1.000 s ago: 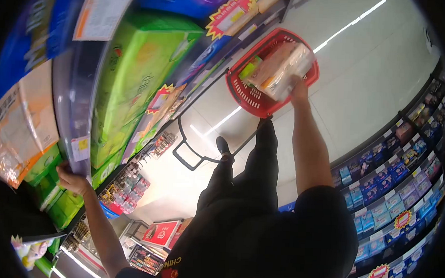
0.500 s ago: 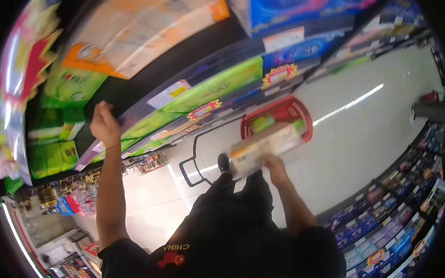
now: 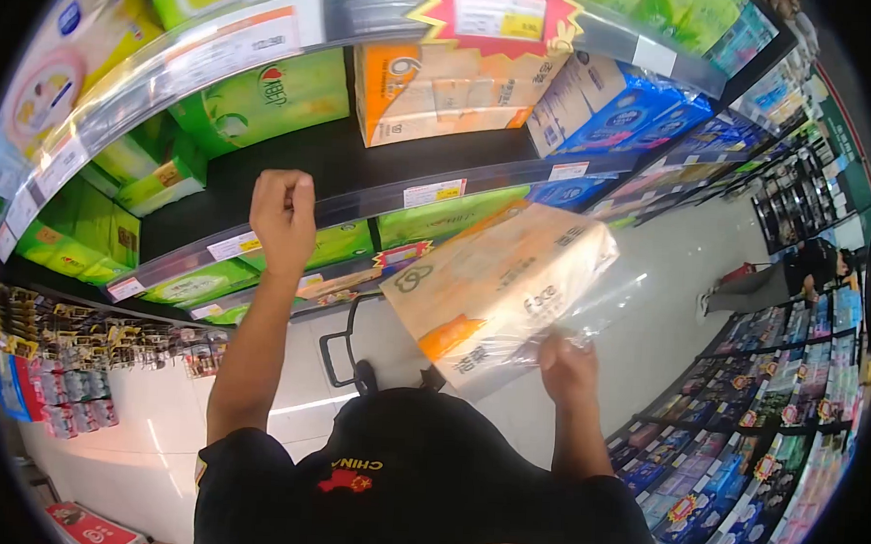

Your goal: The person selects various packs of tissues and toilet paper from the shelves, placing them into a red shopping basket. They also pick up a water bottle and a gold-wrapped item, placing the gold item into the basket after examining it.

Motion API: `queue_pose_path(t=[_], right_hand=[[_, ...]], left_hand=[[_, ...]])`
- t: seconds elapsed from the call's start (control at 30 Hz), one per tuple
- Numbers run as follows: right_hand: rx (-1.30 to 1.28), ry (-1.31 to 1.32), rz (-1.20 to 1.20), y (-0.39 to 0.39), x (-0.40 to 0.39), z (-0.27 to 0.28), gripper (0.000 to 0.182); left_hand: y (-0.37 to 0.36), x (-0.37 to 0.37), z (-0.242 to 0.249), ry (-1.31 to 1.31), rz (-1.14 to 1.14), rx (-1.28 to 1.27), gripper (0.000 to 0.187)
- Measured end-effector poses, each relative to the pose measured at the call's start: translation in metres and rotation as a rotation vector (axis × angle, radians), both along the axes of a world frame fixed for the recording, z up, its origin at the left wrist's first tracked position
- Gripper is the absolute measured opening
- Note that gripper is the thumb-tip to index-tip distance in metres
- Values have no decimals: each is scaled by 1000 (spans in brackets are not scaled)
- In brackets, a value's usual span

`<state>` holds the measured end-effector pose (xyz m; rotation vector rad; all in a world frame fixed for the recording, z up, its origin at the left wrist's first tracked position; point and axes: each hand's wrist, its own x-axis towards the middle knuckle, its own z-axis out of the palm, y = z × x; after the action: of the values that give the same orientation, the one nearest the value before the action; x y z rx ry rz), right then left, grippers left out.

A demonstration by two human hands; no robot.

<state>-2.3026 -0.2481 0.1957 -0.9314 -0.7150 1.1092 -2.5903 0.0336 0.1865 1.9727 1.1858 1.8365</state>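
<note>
My right hand [image 3: 569,370] grips the clear plastic wrap at the near end of a large pack of facial tissues [image 3: 503,285]. The pack is beige and orange with "Face" printed on it, and it hangs tilted in front of the shelf. My left hand [image 3: 284,217] is curled into a loose fist at the front of the shelf [image 3: 333,170], with nothing visible in it. Beyond that hand, a green tissue pack [image 3: 268,104] stands on the shelf, and another orange and beige tissue pack [image 3: 453,88] sits to its right.
Blue and white packs [image 3: 617,110] stand farther right on the shelf. A black handle frame [image 3: 338,355] is on the floor by my foot; the pack hides the area beside it. Another person [image 3: 780,277] is in the aisle at right. A stocked shelf [image 3: 739,441] lines the right side.
The tissue pack has come up from above the red basket toward the shelf in my right hand. My view has turned up to the shelf. My left hand stays curled near the shelf edge.
</note>
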Motion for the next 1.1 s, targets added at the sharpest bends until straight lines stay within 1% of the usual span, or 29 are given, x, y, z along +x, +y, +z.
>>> queue_pose_path(t=[0.03,0.13,0.17,0.2,0.27,0.3,0.37,0.43,0.53,0.6,0.63,0.73,0.77,0.87,0.9,0.97,1.07,1.1], right_hand=[[42,-57,6,-2,0,8,15],[173,3,-69,0,-16,28,17],[196,-41,-60,1,-17,31,23],[219,-44,-34,3,-19,32,25],[264,-42,21,12,-22,37,29],[272,-8,9,19,-31,47,30],[290,65,-14,38,-57,73,30],[335,22,-19,53,-62,74,31],[364,-20,-51,74,-60,66,29],[401,-59,-79,93,-62,68,27],[449,-19,-64,105,-59,64,23],[439,-88,-94,125,-66,76,19],[428,-53,-52,131,-62,75,19],[398,-115,-92,149,-56,78,19],[377,-109,-65,153,-53,79,19],[335,-98,-17,158,-45,83,21],[264,-296,-165,160,-51,104,30],[294,-279,-99,163,-47,105,33]], left_hand=[[-10,-3,0,-1,-42,19,8],[-47,-4,-2,-69,-236,-33,5],[-60,-4,-5,-96,-312,-81,5],[-71,-3,-8,-122,-388,-127,8],[-87,-5,-10,-140,-466,-202,18],[-92,-6,-9,-145,-505,-240,23],[-95,-7,1,-134,-523,-207,34],[-94,-14,8,-88,-531,-191,47],[-97,-26,15,-51,-534,-273,45],[-100,-32,9,-45,-496,-315,45],[-103,-35,6,-42,-478,-337,44],[-110,-44,1,-55,-425,-366,44],[-112,-46,-2,-62,-418,-386,44],[-113,-53,-9,-72,-393,-437,43],[-113,-53,-9,-68,-385,-446,43],[-113,-52,-7,-51,-382,-450,43],[-106,-41,9,6,-389,-421,44],[-102,-35,14,37,-387,-403,44]])
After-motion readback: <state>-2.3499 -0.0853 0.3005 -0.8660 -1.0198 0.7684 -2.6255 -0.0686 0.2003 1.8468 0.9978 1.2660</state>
